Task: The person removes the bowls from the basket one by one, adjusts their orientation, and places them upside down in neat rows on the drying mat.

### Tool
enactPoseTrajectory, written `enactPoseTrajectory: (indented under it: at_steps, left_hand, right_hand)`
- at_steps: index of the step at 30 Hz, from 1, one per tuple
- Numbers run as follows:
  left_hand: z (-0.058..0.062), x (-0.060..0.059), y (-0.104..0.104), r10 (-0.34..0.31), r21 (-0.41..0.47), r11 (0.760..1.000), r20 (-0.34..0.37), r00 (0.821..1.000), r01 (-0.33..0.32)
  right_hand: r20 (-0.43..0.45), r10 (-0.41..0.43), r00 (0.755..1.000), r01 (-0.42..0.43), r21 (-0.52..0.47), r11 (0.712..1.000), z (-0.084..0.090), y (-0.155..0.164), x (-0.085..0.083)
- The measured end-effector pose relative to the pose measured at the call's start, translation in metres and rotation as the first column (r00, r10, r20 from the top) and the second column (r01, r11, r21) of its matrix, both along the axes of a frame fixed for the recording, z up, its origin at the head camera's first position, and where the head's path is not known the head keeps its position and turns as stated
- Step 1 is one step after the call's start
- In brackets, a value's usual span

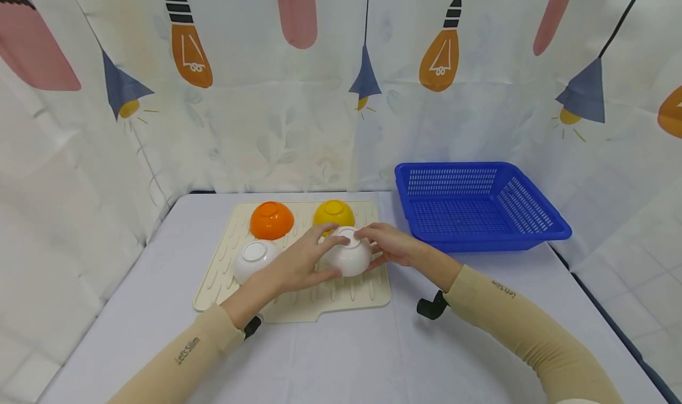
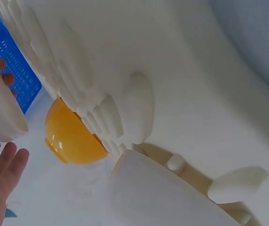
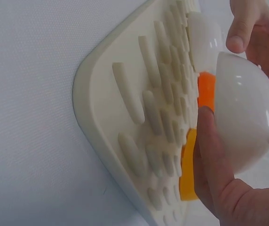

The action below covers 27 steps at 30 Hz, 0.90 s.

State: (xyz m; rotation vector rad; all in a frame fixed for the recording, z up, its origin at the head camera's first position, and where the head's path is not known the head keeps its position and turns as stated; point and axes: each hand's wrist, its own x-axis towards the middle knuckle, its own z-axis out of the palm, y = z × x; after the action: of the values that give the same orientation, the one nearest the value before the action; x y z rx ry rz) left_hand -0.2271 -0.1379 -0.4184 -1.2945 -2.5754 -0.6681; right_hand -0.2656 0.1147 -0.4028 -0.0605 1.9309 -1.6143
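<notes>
A white bowl (image 1: pixel 350 260) is held bottom up over the cream drying mat (image 1: pixel 346 299), between both hands. My left hand (image 1: pixel 299 260) spans its left side, thumb low by the rim and fingers near the foot ring. On the right side my right hand (image 1: pixel 396 245) grips it, fingers along the rim in the right wrist view (image 3: pixel 228 188). A second white bowl (image 1: pixel 250 260) sits upside down on the mat, partly behind the left wrist. Behind stand an orange bowl (image 1: pixel 270 221) and a yellow bowl (image 1: pixel 334 209), both overturned; the hands partly cover the yellow one.
A blue plastic basket (image 1: pixel 492 244) with slotted walls stands at the back right of the white-covered table (image 1: pixel 373 356). A printed curtain (image 1: pixel 314 119) hangs behind the table. Dark wrist camera mounts (image 1: pixel 433 306) stick out below the sleeves.
</notes>
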Motion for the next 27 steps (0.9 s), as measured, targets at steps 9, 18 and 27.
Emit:
enactPoseTrajectory:
  at_steps: [9,18,27]
  left_hand:
    - [-0.001,-0.007,-0.001,-0.004,0.038,0.999,0.053,0.999,0.002]
    - [-0.002,-0.006,-0.004,0.068,0.079,0.994,0.094,0.993,-0.076]
    - [0.0,-0.005,-0.01,0.062,0.205,0.975,0.135,0.989,-0.089]
  right_hand:
    - [-0.013,-0.011,1.0,0.011,-0.003,1.0,-0.001,0.0,0.001]
    - [-0.074,0.07,0.995,-0.074,-0.056,0.996,-0.003,0.006,-0.002]
    - [-0.263,0.241,0.934,-0.231,0.067,0.971,0.006,0.017,0.002]
